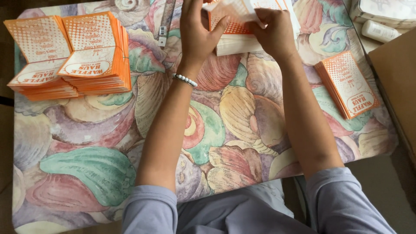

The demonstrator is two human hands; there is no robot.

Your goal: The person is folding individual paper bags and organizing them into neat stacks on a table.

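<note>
Both hands worked at the far edge of a table spread with a shell-patterned cloth. The left hand and right hand each pinched closed on one orange-and-white paper leaflet, held just above a pale stack of sheets on the cloth. A beaded bracelet circled the left wrist. Folded orange leaflets lay piled at the cloth's left end, a flat pile near its right end, beside a cardboard box.

Four orange leaflet stacks; two hands; one white bottle.
</note>
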